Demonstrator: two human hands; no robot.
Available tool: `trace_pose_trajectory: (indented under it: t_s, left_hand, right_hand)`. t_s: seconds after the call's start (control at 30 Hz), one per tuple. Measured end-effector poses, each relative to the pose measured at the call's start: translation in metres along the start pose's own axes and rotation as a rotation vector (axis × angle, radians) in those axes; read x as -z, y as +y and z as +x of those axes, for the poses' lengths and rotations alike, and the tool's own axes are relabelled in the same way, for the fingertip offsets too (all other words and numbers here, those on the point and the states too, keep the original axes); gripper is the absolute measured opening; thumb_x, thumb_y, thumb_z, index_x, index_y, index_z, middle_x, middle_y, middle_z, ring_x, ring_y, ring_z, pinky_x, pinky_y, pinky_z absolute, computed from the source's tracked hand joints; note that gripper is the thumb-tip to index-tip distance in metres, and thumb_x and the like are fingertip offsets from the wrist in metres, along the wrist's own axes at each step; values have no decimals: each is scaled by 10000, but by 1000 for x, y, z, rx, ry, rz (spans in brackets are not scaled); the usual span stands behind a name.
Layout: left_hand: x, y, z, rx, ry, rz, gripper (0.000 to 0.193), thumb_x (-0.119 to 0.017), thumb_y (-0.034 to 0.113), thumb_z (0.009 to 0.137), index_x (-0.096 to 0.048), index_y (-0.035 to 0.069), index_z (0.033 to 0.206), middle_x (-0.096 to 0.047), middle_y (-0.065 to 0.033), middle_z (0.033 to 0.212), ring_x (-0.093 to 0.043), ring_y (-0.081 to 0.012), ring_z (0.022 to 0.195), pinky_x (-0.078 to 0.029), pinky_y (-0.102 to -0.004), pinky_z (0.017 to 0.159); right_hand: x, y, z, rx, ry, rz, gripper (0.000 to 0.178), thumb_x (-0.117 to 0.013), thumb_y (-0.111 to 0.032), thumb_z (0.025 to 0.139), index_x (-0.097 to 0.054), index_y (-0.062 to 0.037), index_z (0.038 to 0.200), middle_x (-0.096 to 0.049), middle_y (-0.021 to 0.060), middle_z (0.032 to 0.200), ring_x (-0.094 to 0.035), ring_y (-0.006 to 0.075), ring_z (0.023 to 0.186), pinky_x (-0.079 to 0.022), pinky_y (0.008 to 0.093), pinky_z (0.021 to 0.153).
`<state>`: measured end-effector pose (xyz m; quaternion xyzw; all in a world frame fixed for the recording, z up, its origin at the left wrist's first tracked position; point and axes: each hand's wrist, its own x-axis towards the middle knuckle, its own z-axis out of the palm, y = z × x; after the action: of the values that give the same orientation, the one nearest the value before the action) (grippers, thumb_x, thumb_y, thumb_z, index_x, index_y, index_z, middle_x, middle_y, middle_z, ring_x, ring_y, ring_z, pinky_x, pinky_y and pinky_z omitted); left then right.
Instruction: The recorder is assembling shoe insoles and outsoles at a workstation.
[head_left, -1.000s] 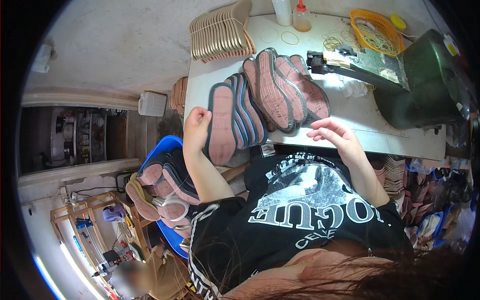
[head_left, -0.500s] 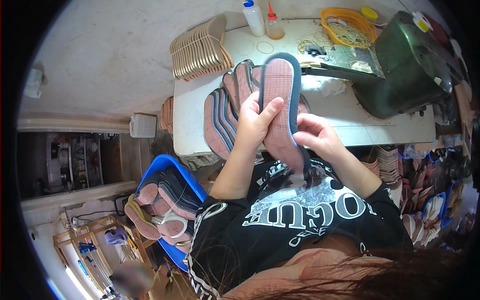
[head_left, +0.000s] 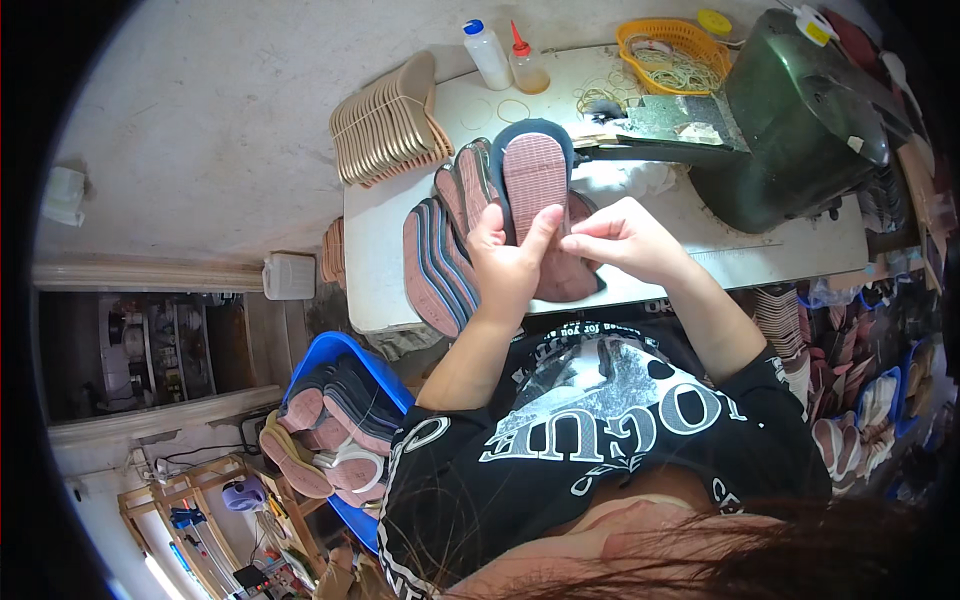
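Note:
A shoe sole (head_left: 535, 170) with a pink grid-textured face and a dark teal rim is held up over the near side of the table. My left hand (head_left: 510, 262) grips it around the middle from the left, thumb lying across the pink face. At its right edge, my right hand (head_left: 630, 240) has thumb and forefinger pinched together close to my left thumb. Whatever is between those fingertips is too small to make out. Just left of the held sole, several pink soles with dark rims (head_left: 428, 262) lean in a row on the table.
Behind stands a banded stack of tan soles (head_left: 385, 125), near a blue-capped bottle (head_left: 487, 58) and a red-tipped bottle (head_left: 531, 75). An orange basket (head_left: 640, 62) holds rubber bands beside a dark green machine (head_left: 780, 130). A blue crate (head_left: 325, 350) of soles sits left of me.
The held sole has tipped and shifted away from my body. My right hand has gone from its lower right edge to beside my left thumb, its fingers now pinched.

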<state>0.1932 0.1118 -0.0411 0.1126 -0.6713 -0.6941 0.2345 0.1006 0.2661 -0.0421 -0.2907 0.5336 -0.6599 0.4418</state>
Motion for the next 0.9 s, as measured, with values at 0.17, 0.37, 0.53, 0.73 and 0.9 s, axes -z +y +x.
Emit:
trace_pose_trajectory:
  t_s: [0.17, 0.37, 0.53, 0.73, 0.9]
  left_hand:
    - [1, 6, 19, 56, -51, 238, 401, -804, 203, 730, -581, -27, 971, -649, -92, 905, -602, -130, 805, -489, -269, 731]
    - [-1, 3, 43, 105, -46, -144, 423, -759, 159, 764, -567, -48, 1078, -643, -95, 972, -610, -167, 841, -484, -287, 797]
    - [-1, -6, 103, 68, -29, -112, 379, -739, 119, 751, -587, -59, 1050, -652, -102, 942, -628, -163, 830, -497, -286, 763]
    - [-3, -73, 182, -74, -141, 511, 449, -788, 223, 716, -551, -75, 956, -648, -145, 871, -643, -196, 775, -531, -314, 666]
    - [-30, -83, 191, -69, -117, 481, 427, -768, 243, 732, -592, -87, 937, -667, -144, 851, -647, -178, 723, -530, -302, 639]
  right_hand:
    - [0, 9, 2, 167, 111, -349, 206, -669, -153, 847, -658, 32, 757, -536, -39, 581, -408, 22, 557, -363, 219, 492]
    - [16, 10, 6, -59, -140, -30, 327, -700, -206, 843, -651, 14, 1079, -657, 31, 932, -583, 104, 869, -480, 281, 805]
    - [11, 26, -3, -16, -21, 149, 346, -658, -224, 874, -614, 24, 1111, -650, 57, 1026, -591, 125, 941, -463, 278, 843]
    - [5, 27, 4, 78, 198, 431, 303, -639, -180, 882, -614, 17, 1111, -661, 76, 1032, -625, 120, 907, -496, 268, 797]
    - [9, 21, -3, 128, 354, 436, 310, -642, -174, 877, -600, 18, 1117, -662, 73, 1018, -632, 122, 885, -506, 261, 767]
